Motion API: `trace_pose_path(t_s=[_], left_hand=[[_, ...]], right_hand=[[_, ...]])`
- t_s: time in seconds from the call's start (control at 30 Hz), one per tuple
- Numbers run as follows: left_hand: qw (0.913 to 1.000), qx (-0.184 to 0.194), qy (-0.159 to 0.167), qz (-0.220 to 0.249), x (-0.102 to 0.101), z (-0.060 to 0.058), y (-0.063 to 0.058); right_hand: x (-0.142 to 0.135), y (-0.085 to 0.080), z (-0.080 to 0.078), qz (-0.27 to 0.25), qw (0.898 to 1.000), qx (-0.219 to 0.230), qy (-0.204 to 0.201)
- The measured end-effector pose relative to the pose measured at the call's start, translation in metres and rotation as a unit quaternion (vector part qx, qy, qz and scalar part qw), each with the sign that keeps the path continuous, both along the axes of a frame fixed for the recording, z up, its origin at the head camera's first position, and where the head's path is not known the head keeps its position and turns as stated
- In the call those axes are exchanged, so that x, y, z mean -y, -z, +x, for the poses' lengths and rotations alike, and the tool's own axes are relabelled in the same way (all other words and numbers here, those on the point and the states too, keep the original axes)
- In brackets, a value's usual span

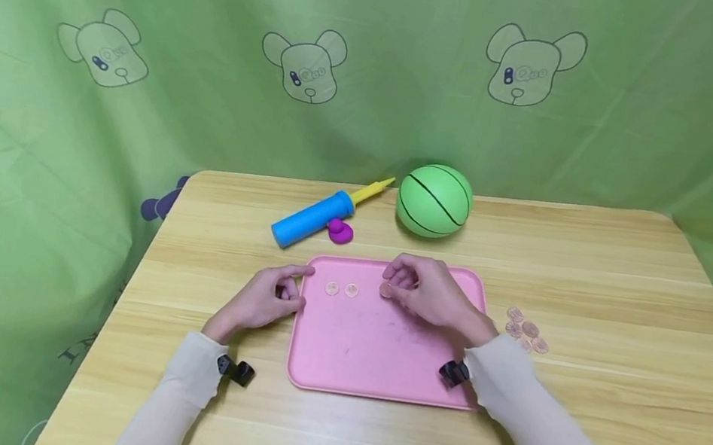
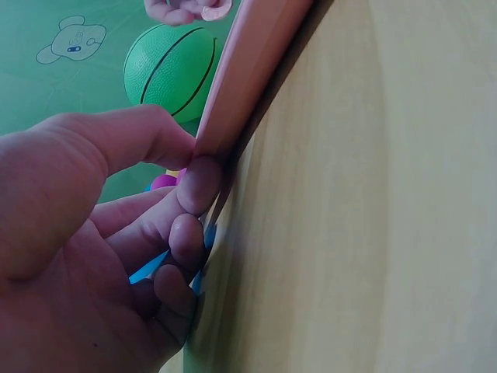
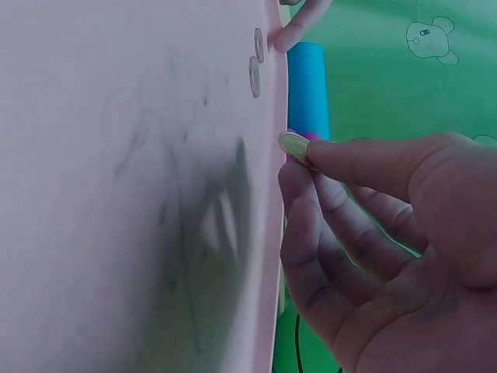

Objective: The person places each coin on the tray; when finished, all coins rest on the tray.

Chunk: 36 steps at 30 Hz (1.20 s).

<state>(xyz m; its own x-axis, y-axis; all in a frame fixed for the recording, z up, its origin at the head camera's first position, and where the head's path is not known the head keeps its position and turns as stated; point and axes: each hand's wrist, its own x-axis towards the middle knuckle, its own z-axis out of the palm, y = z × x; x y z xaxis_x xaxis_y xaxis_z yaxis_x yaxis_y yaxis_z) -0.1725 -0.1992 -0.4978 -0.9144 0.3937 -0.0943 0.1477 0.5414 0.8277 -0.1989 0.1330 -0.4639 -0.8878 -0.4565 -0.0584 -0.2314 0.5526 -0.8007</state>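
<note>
A pink tray lies on the table, with two coins lying flat near its far left: a left coin and a second coin beside it. My right hand pinches another coin between thumb and fingers, over the far middle of the tray. The right wrist view shows this coin tilted at the fingertips. At the tray's left edge, my left hand holds the rim near the far corner. Its thumb touches the rim in the left wrist view, and several fingers curl beside the tray wall.
Several loose coins lie in a cluster right of the tray. Behind the tray are a blue pump with a yellow nozzle, a small magenta object and a green ball. A green printed curtain hangs behind the wooden table.
</note>
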Motion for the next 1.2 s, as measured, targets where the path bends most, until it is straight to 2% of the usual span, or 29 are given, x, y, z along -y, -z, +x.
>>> trace_pose_path(t_s=[0.2, 0.5, 0.8, 1.2], left_hand=[[1.0, 0.002, -0.001, -0.002, 0.001, 0.0, -0.002], [1.0, 0.001, 0.001, -0.003, 0.0, -0.001, -0.003], [1.0, 0.002, 0.003, -0.002, 0.001, -0.003, -0.003], [1.0, 0.003, 0.002, 0.004, 0.001, -0.001, -0.001]], right_hand=[[0.014, 0.006, -0.007, -0.006, 1.0, 0.003, -0.013], [0.02, 0.013, -0.012, 0.005, 1.0, 0.017, -0.007], [0.025, 0.014, -0.012, 0.03, 0.999, 0.012, 0.003], [0.026, 0.019, -0.009, 0.02, 1.0, -0.008, 0.0]])
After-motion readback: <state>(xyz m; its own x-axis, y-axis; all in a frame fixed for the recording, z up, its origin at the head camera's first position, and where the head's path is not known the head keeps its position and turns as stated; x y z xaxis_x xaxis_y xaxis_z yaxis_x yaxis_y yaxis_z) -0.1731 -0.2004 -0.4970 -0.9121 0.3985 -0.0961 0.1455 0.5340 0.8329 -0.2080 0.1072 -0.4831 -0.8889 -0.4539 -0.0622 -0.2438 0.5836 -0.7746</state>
